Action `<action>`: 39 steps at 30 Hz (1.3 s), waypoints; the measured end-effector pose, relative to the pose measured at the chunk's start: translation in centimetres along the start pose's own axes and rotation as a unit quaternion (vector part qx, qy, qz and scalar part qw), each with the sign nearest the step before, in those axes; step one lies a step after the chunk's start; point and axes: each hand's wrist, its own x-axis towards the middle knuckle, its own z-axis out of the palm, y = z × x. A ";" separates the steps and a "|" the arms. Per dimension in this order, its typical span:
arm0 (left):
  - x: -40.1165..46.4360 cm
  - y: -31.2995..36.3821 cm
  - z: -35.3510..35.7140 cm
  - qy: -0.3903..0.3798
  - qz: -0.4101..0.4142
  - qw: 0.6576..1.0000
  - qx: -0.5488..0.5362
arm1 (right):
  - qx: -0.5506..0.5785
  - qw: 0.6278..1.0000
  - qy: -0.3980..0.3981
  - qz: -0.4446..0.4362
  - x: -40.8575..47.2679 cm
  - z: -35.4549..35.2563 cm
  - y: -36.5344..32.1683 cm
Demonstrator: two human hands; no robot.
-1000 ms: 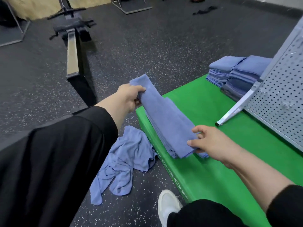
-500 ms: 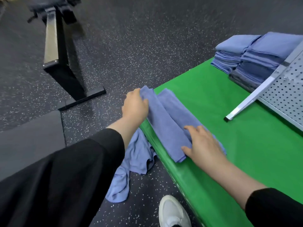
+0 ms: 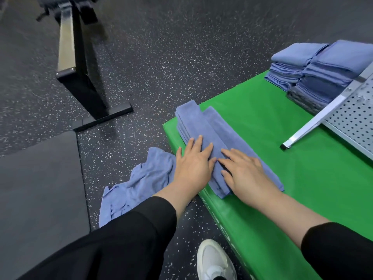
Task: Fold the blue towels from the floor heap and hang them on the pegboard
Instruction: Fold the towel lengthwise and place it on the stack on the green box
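We've got bare green mat (image 3: 252, 126) between the folded towel (image 3: 212, 130) and the pegboard (image 3: 355, 122), so a hand can pass there. The pegboard's metal leg (image 3: 308, 126) slants down onto the mat right of the towel, foot touching the mat; that blocks a straight reach toward the board's lower edge. Towel stacks (image 3: 314, 69) fill the mat's far corner, just beside the pegboard frame. Left of the mat, the towel heap (image 3: 137, 184) lies on the floor against the mat's edge, with a shoe (image 3: 214, 261) near it. A black bench base (image 3: 101, 110) stands further out; speckled floor between is open.
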 end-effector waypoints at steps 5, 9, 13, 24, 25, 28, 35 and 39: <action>0.2 -0.8 -0.5 0.010 0.024 0.999 0.023 | 0.008 1.000 0.000 0.008 0.5 -0.2 -0.5; 0.3 -1.6 -0.8 0.019 0.044 0.999 -0.005 | 0.012 1.000 0.006 0.000 0.8 0.1 -0.8; 0.4 -2.0 -1.4 0.019 0.063 0.997 -0.040 | 0.012 1.000 0.023 -0.009 1.1 -0.2 -1.1; -1.5 -5.0 -5.2 0.096 0.014 0.987 -0.128 | 0.022 0.996 0.057 -0.059 3.2 -2.8 -4.5; -2.1 -6.2 -6.0 0.105 0.007 0.987 -0.123 | 0.020 0.995 0.053 -0.078 3.7 -3.3 -5.5; -4.9 -10.7 -8.1 0.101 -0.035 0.990 -0.098 | -0.001 0.991 0.017 -0.136 5.8 -4.7 -9.5; -13.0 -21.5 -9.5 0.057 -0.135 0.989 -0.020 | -0.137 0.953 -0.177 -0.203 11.6 -4.0 -19.3; -15.9 -25.8 -7.6 0.039 -0.166 0.985 0.007 | -0.168 0.939 -0.239 -0.180 13.6 -0.9 -22.9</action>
